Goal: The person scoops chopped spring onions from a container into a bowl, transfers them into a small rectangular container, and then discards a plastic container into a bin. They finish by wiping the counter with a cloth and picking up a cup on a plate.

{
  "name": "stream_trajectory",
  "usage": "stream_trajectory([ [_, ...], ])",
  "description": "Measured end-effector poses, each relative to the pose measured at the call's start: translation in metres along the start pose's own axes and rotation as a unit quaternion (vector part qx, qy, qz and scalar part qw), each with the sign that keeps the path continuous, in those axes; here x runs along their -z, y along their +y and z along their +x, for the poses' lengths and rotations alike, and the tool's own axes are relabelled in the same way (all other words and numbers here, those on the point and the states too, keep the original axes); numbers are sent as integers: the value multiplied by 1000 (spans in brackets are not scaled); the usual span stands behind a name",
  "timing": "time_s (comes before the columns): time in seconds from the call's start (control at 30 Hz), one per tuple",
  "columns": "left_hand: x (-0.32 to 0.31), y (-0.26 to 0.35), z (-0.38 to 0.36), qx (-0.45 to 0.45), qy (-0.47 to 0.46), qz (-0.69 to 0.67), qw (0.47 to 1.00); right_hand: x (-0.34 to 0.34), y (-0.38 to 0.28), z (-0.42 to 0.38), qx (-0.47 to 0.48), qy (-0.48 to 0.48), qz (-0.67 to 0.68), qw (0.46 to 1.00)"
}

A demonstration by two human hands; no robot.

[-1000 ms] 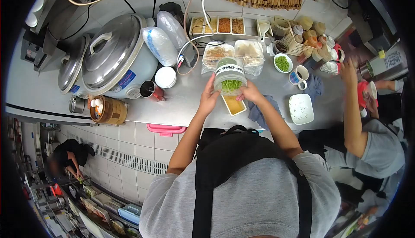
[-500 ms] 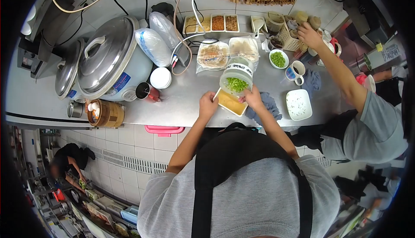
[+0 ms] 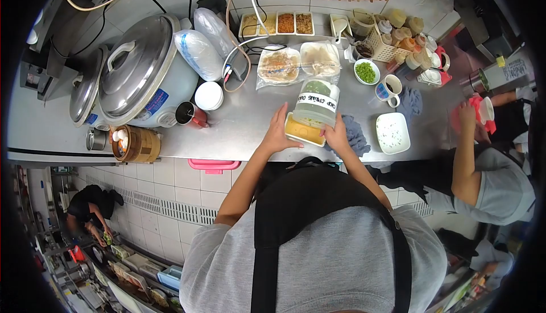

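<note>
A clear labelled tub (image 3: 316, 102) with chopped greens inside stands tilted over the near counter, above a white tray of yellow food (image 3: 305, 131). My right hand (image 3: 337, 136) is closed on the tub's lower right side. On the left, my left hand (image 3: 279, 133) is open, fingers spread beside the tub and the tray's left edge; whether it touches them is unclear. A bowl of chopped greens (image 3: 367, 72) sits to the right, with a white dish holding green bits (image 3: 392, 133) nearer me. A blue-grey cloth (image 3: 353, 137) lies beside my right hand.
Bagged food containers (image 3: 279, 67) lie behind the tub. Large lidded pots (image 3: 138, 68), a red cup (image 3: 191, 115) and a bamboo steamer (image 3: 143, 146) stand left. A mug (image 3: 388, 90) and bottle basket (image 3: 385, 50) are right. A co-worker (image 3: 493, 179) stands at the right.
The tub has turned, so its label faces up and its open mouth no longer shows. My left fingers have spread. The co-worker's arm has drawn back from the bottles toward a red item.
</note>
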State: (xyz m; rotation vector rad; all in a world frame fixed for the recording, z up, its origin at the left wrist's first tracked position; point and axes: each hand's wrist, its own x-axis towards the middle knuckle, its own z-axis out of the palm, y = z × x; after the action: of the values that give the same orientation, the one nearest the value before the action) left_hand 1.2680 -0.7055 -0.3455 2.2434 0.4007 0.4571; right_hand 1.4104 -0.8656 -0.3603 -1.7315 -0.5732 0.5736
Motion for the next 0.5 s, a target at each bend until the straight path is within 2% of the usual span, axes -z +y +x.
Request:
stream_trajectory([
  [0.07, -8, -8, 4, 14, -47, -51, 997, 0, 2, 0, 10, 11, -26, 1000],
  [0.17, -19, -13, 7, 19, -60, -37, 997, 0, 2, 0, 10, 24, -61, 998],
  [0.23, -19, -8, 6, 28, -54, -42, 997, -1, -12, -5, 34, 39, -130, 990],
  [0.5, -17, -5, 5, 56, -40, -75, 995, 1, -14, -3, 15, 33, -97, 995],
])
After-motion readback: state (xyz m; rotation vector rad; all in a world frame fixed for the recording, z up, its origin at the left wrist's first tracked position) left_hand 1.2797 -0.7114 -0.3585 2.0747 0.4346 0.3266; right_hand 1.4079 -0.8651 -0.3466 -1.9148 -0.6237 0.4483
